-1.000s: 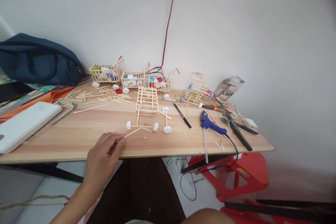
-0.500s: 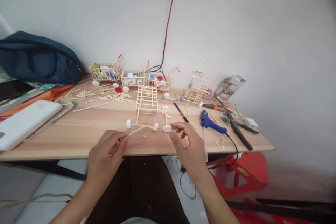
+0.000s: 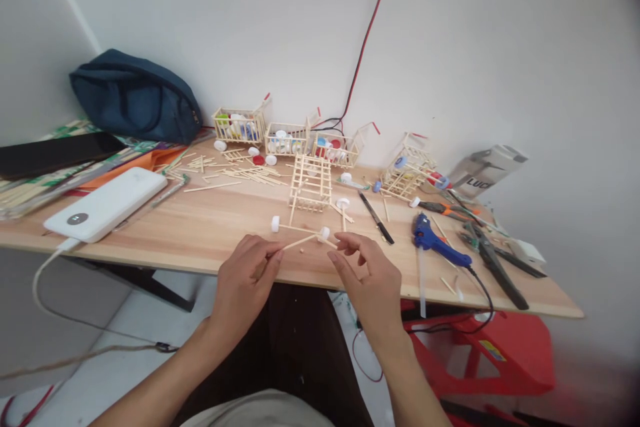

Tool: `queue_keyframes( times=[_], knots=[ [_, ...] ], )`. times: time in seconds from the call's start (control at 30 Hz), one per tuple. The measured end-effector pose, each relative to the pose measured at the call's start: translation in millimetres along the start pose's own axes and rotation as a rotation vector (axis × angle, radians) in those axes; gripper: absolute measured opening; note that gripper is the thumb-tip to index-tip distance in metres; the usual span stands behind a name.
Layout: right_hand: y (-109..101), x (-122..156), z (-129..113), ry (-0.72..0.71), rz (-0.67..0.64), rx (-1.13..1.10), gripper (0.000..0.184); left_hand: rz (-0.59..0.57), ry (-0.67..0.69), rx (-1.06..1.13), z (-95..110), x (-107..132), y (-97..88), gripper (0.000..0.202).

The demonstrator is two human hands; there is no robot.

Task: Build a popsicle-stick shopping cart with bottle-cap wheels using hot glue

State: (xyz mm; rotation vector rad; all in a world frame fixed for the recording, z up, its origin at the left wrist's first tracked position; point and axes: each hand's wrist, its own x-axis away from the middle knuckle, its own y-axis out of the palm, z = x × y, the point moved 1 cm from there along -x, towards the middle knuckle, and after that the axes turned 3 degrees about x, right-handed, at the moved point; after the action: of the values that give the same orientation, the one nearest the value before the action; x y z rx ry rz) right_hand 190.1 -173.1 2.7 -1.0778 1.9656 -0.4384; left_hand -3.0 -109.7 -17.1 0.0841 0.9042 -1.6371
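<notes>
My left hand pinches one end of a thin wooden stick at the table's front edge. My right hand is beside it, thumb and forefinger pinched near the stick's far end; whether they grip it I cannot tell. Just behind lies a stick axle with two white cap wheels. A second axle with white wheels and a flat stick lattice frame lie further back.
Several small stick carts holding bottle caps line the wall. Loose sticks lie left of centre. A blue glue gun, pliers and a craft knife sit right. A white power bank, dark bag and red stool surround.
My right hand came up from below to the stick held by my left hand. The view has shifted so the table sits further right.
</notes>
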Motion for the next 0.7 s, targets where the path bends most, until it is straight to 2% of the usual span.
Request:
queue_keyframes(
  times=[0.37,0.7],
  knots=[
    [9.9,5.2,-0.9,0.007,0.004,0.088,0.017,-0.024,0.037,0.007,-0.8,3.7,4.6,0.014],
    [12.0,8.5,-2.9,-0.155,0.103,0.189,0.015,-0.14,-0.127,0.113,10.2,11.3,13.4,0.024]
  ],
)
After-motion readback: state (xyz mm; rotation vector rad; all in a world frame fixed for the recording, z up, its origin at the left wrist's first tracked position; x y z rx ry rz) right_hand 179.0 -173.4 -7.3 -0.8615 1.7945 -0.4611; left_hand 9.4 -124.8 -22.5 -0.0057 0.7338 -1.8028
